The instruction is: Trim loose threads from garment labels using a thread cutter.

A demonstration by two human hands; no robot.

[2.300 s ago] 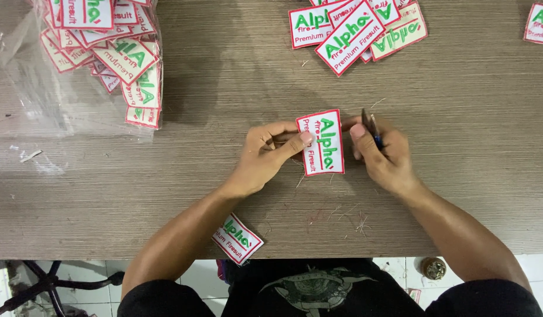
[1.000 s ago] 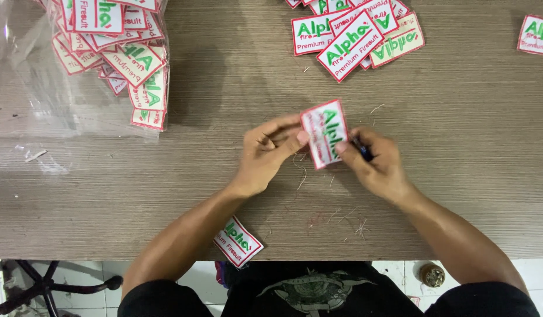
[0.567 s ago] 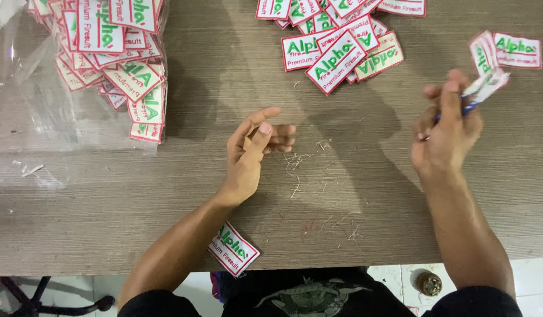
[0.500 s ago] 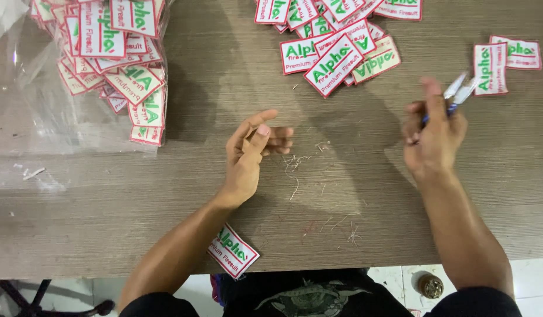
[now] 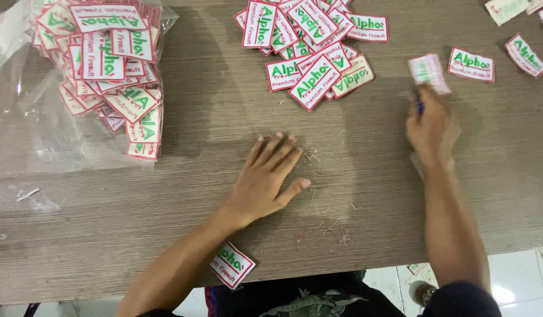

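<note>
Fingers (image 5: 280, 149) of my left hand (image 5: 265, 179) lie spread and flat on the tabletop (image 5: 213, 117), holding nothing. My right hand (image 5: 431, 126) is raised off to the right, curled loosely around a small dark tool (image 5: 419, 105) that I can barely make out. Just above its fingertips sits a blurred white patch (image 5: 429, 73) with red edging, long axis slanting up-left; I cannot tell whether it touches the hand or lies free. The right hand is plainly nearer it. The loose pile of patches (image 5: 309, 47) lies up and left of it, the bagged stack (image 5: 110, 70) far left.
</note>
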